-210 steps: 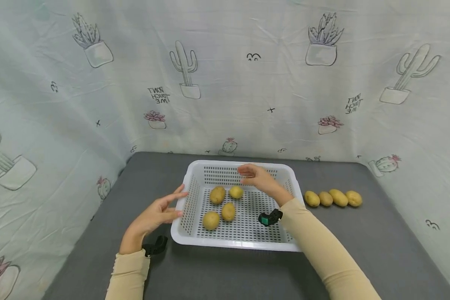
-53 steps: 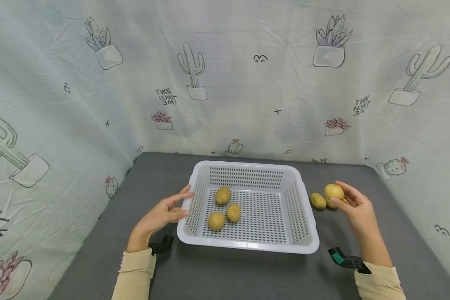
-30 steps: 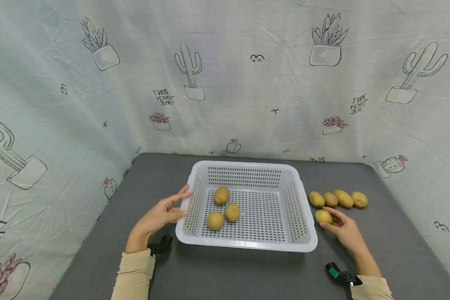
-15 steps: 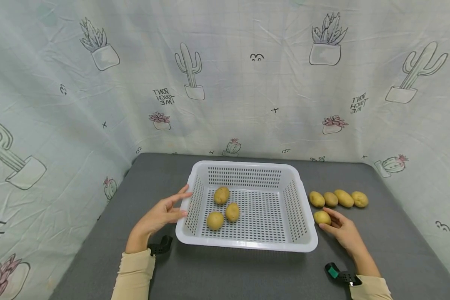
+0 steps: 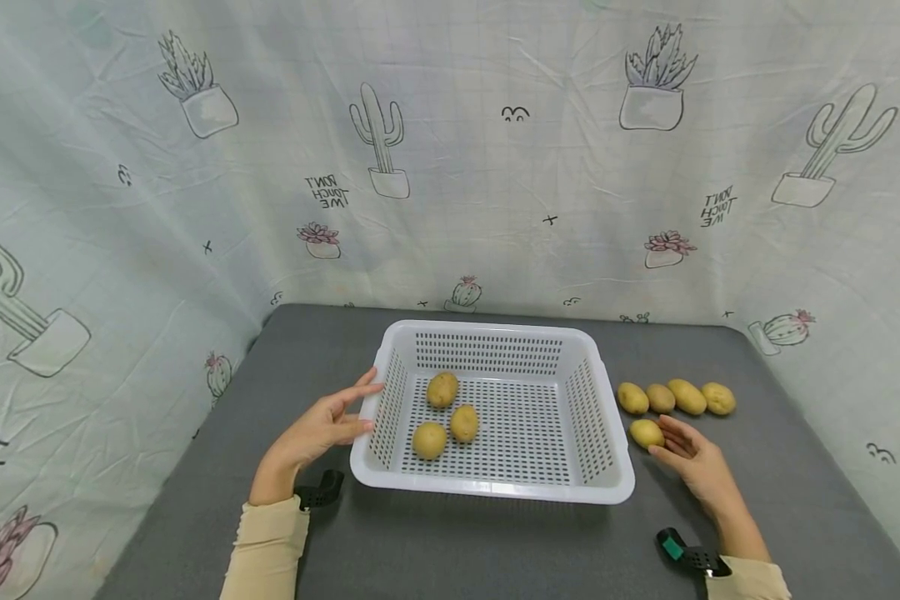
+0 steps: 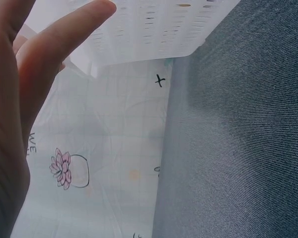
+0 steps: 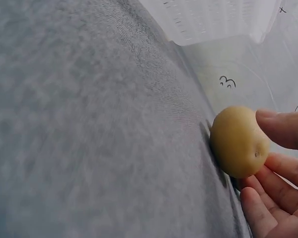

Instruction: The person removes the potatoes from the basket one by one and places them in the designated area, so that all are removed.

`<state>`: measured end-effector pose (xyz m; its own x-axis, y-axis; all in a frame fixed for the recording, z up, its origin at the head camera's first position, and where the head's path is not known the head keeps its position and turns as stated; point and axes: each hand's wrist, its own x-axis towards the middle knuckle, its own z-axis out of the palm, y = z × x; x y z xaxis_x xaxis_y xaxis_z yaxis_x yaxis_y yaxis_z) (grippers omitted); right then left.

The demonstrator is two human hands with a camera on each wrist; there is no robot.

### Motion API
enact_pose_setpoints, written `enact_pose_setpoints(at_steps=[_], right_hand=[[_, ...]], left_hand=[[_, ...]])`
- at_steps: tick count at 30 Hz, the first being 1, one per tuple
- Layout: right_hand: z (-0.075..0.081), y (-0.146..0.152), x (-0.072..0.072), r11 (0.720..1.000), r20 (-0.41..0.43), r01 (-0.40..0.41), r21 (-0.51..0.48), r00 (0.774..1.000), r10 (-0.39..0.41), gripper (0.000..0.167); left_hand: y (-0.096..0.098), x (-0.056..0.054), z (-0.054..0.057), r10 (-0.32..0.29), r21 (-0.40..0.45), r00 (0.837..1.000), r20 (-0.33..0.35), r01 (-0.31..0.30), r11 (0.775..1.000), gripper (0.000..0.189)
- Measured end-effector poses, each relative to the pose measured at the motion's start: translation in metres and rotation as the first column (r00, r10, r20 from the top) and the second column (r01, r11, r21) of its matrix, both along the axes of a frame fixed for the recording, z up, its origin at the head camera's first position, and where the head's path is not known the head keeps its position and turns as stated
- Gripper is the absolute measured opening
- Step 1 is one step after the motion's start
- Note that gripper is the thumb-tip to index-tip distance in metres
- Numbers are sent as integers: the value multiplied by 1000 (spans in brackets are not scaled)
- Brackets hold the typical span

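A smooth, yellow-brown oval potato (image 5: 647, 433) lies on the dark grey, fabric-covered surface (image 5: 450, 546), its right end facing the opening between thumb and fingertips of the right grip (image 5: 692, 458). That grip is loose and released, fingers gently curved beside the potato — whether any fingertip touches it, I cannot tell. The potato sits just outside the right wall of a white perforated plastic basket (image 5: 492, 490), on the near side of a row of four yellow-brown potatoes (image 5: 687, 397).

It lies flat, its long axis slanting slightly from far left to near right.

The left grip (image 5: 318, 429), fingers straight, rests at the basket's left rim. Inside the basket, left of centre, are three yellow-brown potatoes (image 5: 430, 441), seen whole only from the head.

The right wrist view alone shows a small dimple (image 7: 257, 154) on the potato's hand-facing end; the left wrist view — the basket's outer wall beside the extended thumb (image 6: 64, 39).
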<state>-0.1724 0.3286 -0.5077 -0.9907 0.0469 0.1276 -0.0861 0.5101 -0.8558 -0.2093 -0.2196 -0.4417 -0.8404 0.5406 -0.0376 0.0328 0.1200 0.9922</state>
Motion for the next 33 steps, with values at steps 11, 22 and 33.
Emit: enact_pose_setpoints(at_steps=[11,22,33], right_hand=[[14,0,11,996,77,51,74,995,-56,71],[46,-17,19,997,-160,-17,-75,987,5,63],[88,-42,14,976,-224,-182,-117,963,152,62]], left_hand=[[-1,2,0,-7,-2,1000,-12,7,1000,67],[-1,1,0,-9,13,1000,-21,9,1000,66],[-1,-1,2,-14,7,1000,-18,14,1000,65]])
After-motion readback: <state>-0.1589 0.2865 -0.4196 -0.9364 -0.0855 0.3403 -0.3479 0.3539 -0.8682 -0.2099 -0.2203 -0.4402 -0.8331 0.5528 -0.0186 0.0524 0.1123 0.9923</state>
